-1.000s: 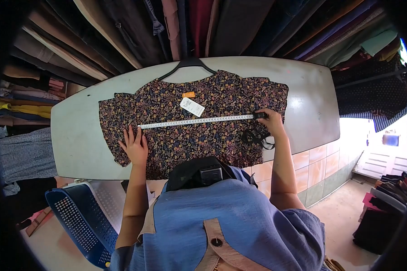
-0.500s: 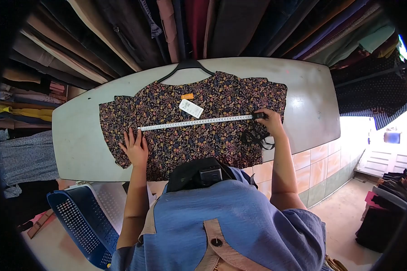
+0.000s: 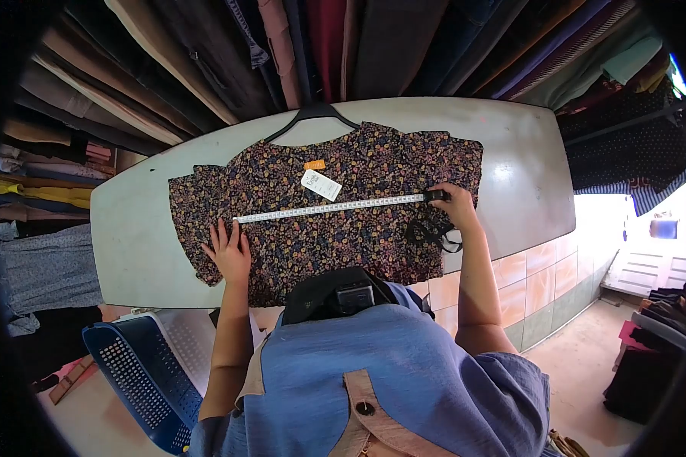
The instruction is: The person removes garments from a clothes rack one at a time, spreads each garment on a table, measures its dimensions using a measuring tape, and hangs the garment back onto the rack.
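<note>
A dark floral blouse (image 3: 282, 244) lies spread on the white table, with a black hanger (image 3: 315, 113) at its neckline. An orange neck label and a white paper tag (image 3: 322, 185) show near its top. Across the chest runs the white strip of a tape measure (image 3: 335, 207). My left hand (image 3: 231, 255) rests flat on the blouse, fingers spread, one fingertip at the tape's left end. On the right, my right hand (image 3: 456, 204) grips the tape measure's black case (image 3: 435, 196). A black strap or cord (image 3: 434, 236) lies on the blouse below that hand.
Hanging clothes (image 3: 404, 49) line the far edge of the white table (image 3: 522, 175). Folded clothes are stacked at left. A blue perforated plastic chair (image 3: 141, 381) stands at lower left. Dark garments (image 3: 644, 373) are piled at lower right, beside the tiled wall (image 3: 537, 286).
The view has shifted very slightly. Both hands, the tape measure and the blouse keep the same arrangement.
</note>
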A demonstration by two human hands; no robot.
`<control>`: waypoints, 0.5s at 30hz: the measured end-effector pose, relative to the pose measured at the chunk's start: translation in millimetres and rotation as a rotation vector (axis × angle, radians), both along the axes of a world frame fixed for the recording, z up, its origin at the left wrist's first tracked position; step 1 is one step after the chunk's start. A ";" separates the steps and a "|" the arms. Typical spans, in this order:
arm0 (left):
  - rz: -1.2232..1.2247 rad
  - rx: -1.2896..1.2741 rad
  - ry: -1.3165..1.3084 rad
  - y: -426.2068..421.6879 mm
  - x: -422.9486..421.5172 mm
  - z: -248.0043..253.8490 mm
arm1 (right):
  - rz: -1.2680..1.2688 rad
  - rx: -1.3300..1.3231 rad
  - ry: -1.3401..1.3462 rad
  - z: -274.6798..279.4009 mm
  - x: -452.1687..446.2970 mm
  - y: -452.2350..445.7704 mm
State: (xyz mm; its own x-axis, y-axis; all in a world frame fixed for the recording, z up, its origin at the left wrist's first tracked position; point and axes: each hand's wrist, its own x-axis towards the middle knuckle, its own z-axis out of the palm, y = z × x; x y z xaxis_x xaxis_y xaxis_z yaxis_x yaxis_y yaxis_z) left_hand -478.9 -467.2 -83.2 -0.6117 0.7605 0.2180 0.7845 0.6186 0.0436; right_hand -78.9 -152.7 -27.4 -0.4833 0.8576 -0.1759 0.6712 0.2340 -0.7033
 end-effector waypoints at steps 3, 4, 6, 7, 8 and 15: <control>0.034 -0.035 0.016 2.6 4.6 3.8 | 0.001 0.004 -0.030 6.3 -1.8 -1.7; 0.033 -0.034 0.018 4.0 7.6 6.0 | -0.001 0.005 -0.028 7.0 -2.2 -2.9; 0.050 0.000 0.009 12.5 14.8 13.5 | 0.020 0.030 -0.024 10.5 -5.5 -4.7; 0.038 0.004 -0.088 18.2 19.8 16.5 | 0.017 0.036 -0.018 11.8 -8.1 -6.0; -0.033 0.041 -0.135 26.1 25.7 21.2 | 0.054 0.061 0.010 14.9 -12.5 -10.2; -0.496 0.185 -0.255 112.1 66.3 62.0 | 0.076 0.104 0.074 27.1 -45.5 -18.8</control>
